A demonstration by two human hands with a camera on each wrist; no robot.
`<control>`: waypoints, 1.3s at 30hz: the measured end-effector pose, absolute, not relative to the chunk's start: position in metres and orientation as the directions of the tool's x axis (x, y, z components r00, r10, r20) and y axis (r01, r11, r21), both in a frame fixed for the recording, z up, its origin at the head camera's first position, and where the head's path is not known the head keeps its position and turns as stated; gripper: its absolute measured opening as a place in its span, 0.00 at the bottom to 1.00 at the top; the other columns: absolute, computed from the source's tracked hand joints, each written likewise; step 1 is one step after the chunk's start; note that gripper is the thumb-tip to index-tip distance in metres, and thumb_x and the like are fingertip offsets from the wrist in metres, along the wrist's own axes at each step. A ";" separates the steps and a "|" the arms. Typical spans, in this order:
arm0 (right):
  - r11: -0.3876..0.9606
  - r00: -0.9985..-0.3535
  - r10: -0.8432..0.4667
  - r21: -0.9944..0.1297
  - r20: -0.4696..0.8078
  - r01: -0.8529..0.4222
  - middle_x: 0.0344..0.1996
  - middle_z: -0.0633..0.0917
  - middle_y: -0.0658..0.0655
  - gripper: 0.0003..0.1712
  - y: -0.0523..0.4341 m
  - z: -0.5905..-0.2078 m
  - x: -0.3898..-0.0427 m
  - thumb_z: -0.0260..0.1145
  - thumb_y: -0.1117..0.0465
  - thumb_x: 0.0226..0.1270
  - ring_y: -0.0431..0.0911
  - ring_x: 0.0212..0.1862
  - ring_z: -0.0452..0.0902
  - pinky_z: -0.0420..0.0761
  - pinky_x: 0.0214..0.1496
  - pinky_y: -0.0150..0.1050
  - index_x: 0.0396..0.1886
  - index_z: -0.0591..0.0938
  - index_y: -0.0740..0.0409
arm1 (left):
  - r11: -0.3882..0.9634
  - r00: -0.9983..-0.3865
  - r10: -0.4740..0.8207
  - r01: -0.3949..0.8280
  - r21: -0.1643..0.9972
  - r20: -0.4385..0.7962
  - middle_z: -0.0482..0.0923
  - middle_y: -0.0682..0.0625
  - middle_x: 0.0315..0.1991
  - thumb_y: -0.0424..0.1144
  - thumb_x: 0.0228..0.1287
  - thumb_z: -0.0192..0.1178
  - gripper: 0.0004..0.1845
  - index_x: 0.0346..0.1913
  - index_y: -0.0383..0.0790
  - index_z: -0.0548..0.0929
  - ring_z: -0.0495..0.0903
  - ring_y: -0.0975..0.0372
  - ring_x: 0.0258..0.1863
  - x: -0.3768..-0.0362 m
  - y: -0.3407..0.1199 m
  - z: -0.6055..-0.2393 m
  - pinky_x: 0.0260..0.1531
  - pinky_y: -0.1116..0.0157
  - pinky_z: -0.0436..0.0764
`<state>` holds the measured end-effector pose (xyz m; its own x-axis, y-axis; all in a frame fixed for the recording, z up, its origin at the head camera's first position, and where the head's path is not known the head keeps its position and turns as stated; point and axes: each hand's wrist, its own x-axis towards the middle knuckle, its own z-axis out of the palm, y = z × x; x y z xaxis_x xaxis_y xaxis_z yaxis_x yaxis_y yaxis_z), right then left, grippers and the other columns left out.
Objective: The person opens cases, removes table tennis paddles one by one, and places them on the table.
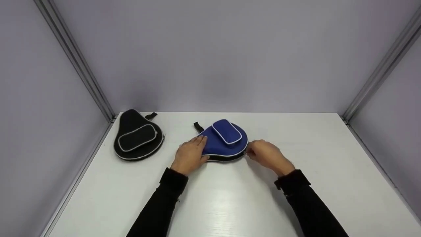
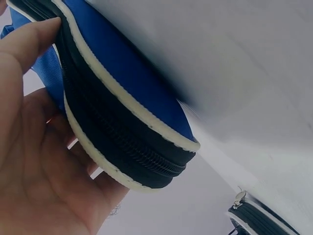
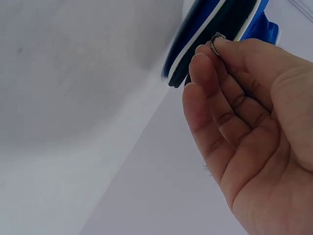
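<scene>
1. Lying flat near the middle of the white tabletop [image 1: 230, 204], a blue paddle case [image 1: 227, 140] has a raised zip pocket [image 1: 227, 131] on its top, outlined in white piping; what is inside the case or the pocket cannot be seen.
2. A black zip band runs round the blue case's side between two white piped edges, and in the left wrist view its teeth look closed along the stretch shown.
3. The left hand [image 1: 190, 154] rests on the case's near left part, fingers straight and spread over the blue top, thumb against the side band.
4. The right hand [image 1: 268, 154] is at the case's right edge; in the right wrist view its thumb and forefinger pinch a small metal zip pull [image 3: 217, 38] just beside the black band.
5. A black strap loop [image 1: 198, 127] sticks out from the case's far left end.
6. A black paddle case [image 1: 136, 136] of the same shape, with its own piped pocket, lies well apart at the far left, close to the tabletop's left edge; its contents are hidden too.
7. Grey walls [image 1: 210, 52] close the far, left and right sides, with metal rails in the corners.
8. Bare tabletop stretches to the right of the blue case and on the near side, between the two black sleeves [image 1: 164, 197].
</scene>
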<state>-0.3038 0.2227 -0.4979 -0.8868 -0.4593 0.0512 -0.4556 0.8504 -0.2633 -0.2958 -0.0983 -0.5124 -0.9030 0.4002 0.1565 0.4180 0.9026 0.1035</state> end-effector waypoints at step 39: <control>0.901 -0.937 -0.304 -0.267 0.174 -0.342 0.35 0.92 0.58 0.04 0.247 -0.508 -0.318 0.74 0.71 0.78 0.51 0.36 0.86 0.90 0.40 0.52 0.39 0.92 0.62 | 0.675 -0.677 0.730 0.689 0.265 -0.097 0.58 0.46 0.97 0.63 0.95 0.50 0.42 0.95 0.41 0.62 0.59 0.53 0.97 -0.276 -0.083 -0.495 0.97 0.51 0.64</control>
<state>-0.3182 0.2466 -0.5077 -0.9366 -0.3040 0.1741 -0.3420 0.9010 -0.2667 -0.2760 -0.0833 -0.4947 -0.6770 0.7296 -0.0966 0.6892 0.6746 0.2645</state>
